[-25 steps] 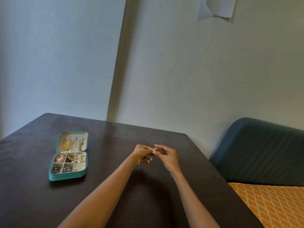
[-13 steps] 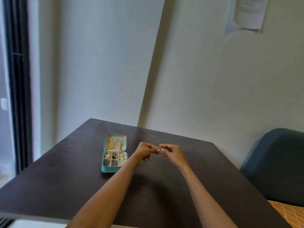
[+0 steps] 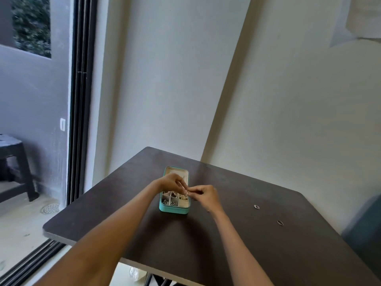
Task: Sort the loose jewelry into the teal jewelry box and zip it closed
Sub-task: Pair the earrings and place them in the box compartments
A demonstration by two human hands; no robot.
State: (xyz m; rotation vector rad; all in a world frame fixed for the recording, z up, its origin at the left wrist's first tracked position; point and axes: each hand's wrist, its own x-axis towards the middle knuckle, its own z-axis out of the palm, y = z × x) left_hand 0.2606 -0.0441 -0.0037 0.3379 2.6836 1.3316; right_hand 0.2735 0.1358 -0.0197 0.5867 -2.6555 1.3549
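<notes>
The teal jewelry box (image 3: 174, 209) lies open on the dark counter (image 3: 247, 254), toward its far left part, with the lid (image 3: 176, 171) folded back flat away from the person and the divided tray nearest them. Small pieces sit in several of the tray's compartments, too small to tell apart. Directly above the box the two hands meet. The left hand (image 3: 171, 183) has its fingers curled, thumb and forefinger pinched together at the tips, and the right hand (image 3: 206, 196) is curled the same way, its fingertips pointing left to meet the other's. Between the two grips is a small ring (image 3: 187, 193), a thin pale loop held over the tray's right side; each grip appears to pinch it, though which fingers actually bear it cannot be told at this size. Both forearms reach in from the near edge of the counter, the left one crossing the counter's near left corner. To the right of the hands, well apart from the box, two more loose rings lie flat on the counter: a silver ring (image 3: 256, 207) nearer the hands, and a darker ring (image 3: 279, 223) further right and closer to the person. Behind the counter stands a pale wall (image 3: 288, 110), with a sheet of paper (image 3: 365, 19) hanging at the upper right. On the left a dark sliding door frame (image 3: 80, 100) opens onto a balcony where a dark stool (image 3: 14, 162) stands.
</notes>
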